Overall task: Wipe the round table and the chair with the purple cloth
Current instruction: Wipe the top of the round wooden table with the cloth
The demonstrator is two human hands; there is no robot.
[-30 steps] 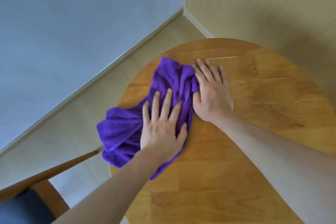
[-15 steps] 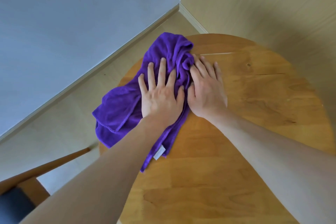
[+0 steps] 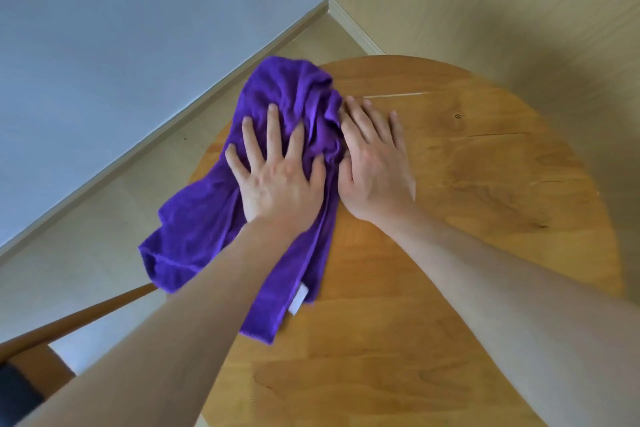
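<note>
— Looking at the worktop (image 3: 450, 253): round, honey-coloured wood, set in a corner between a pale blue wall (image 3: 121, 45) and a beige one.
— And the purple cloth (image 3: 214, 218)?
— Bunched at the worktop's far left edge, partly overhanging. The left hand (image 3: 277, 184) presses it, fingers spread flat; the right hand (image 3: 375, 177) lies flat beside it, touching. A chair (image 3: 69, 322) is at lower left.
</note>
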